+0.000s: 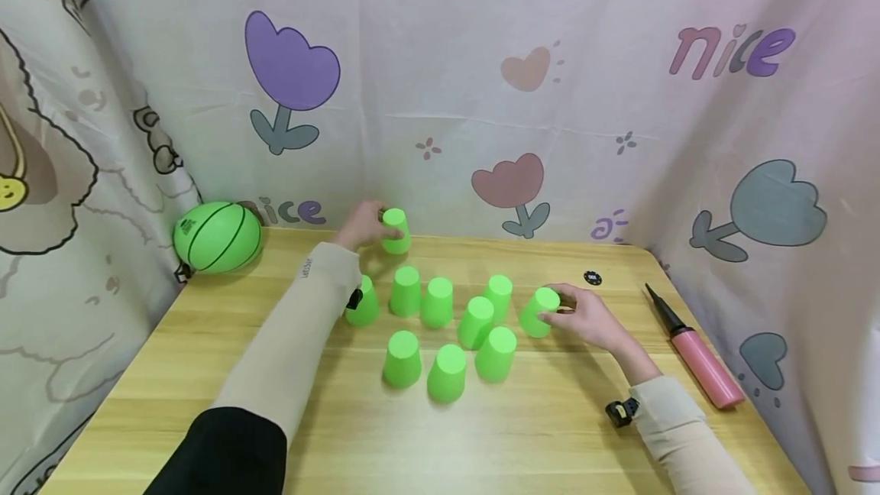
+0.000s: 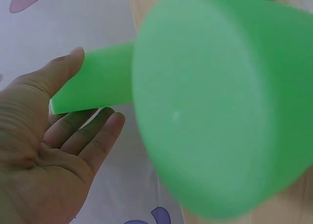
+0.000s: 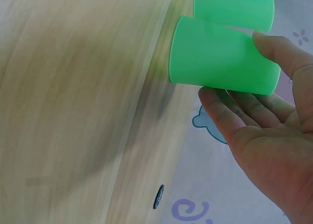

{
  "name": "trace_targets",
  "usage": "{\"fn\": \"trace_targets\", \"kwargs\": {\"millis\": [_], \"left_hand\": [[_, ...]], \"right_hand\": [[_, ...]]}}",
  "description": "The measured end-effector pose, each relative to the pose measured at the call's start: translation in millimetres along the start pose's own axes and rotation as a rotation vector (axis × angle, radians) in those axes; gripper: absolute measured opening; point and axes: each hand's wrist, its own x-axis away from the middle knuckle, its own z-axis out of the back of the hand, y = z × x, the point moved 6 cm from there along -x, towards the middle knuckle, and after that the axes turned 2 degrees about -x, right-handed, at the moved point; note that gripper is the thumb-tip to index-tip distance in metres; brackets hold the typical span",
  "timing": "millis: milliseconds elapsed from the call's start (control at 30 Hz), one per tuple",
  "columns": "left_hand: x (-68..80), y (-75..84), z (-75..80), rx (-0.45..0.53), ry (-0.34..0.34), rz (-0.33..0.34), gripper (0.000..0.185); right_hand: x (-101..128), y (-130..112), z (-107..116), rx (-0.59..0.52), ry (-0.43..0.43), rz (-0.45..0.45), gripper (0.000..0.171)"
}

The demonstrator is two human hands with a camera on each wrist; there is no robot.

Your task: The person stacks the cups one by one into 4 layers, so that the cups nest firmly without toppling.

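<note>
- Left hand (image 1: pixel 363 226) far out at the back of the wooden table (image 1: pixel 206 373), fingers and thumb curled round the far green cup (image 1: pixel 396 231); in the left wrist view, thumb on one side of that cup (image 2: pixel 95 84) and fingers (image 2: pixel 93 133) on the other, only loosely bent, so a light hold rather than a clamp.
- Cup held upside down and close to the flowered backdrop (image 1: pixel 481 59), apart from the rest of the group.
- Right hand (image 1: pixel 590 319) at the right end of the cluster, thumb and fingers wrapped round the rightmost cup (image 1: pixel 539 312), which leans slightly; the right wrist view shows the thumb over the cup (image 3: pixel 222 57) and fingers beneath, palm mostly open.
- Eight more inverted green cups (image 1: pixel 447 327) between the two hands: a back row of five and a front row of three, standing close together, probably so either hand can reach them.
- Off to the sides, clear of the cups: a green ball (image 1: pixel 217 237) at the left rear corner, a pink hand pump (image 1: pixel 694 351) along the right edge, a small dark disc (image 1: pixel 593 278) just behind the right hand.
</note>
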Motion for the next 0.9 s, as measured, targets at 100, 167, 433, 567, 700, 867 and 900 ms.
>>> {"fn": "trace_targets", "kwargs": {"millis": [100,167,433,567,700,867,900], "left_hand": [[-1.4,-2.3,-4.6,-0.016,-0.006,0.016,0.071],[-1.6,-3.3,-7.0,-0.029,-0.010,0.021,0.073],[-1.0,-8.0,-16.0,-0.029,-0.040,0.045,0.072],[-2.0,-9.4,-20.4,-0.016,-0.054,0.043,0.073],[-2.7,-9.0,-21.8,-0.010,-0.049,0.038,0.073],[-4.2,-9.1,-23.5,-0.013,-0.052,0.037,0.073],[-4.9,-9.3,-24.0,-0.013,-0.054,0.038,0.072]], "right_hand": [[-0.6,-0.1,-0.9,0.003,0.002,0.001,0.057],[-0.7,0.0,-1.1,0.000,0.003,0.001,0.058],[0.3,0.6,-0.6,-0.009,-0.003,-0.008,0.058],[0.5,1.1,-0.6,-0.013,-0.001,-0.007,0.058],[-0.1,1.4,-0.5,-0.009,0.005,-0.001,0.057],[-0.6,2.0,-0.3,0.000,0.001,-0.003,0.057],[-0.8,2.3,-0.3,0.000,0.000,-0.003,0.058]]}}
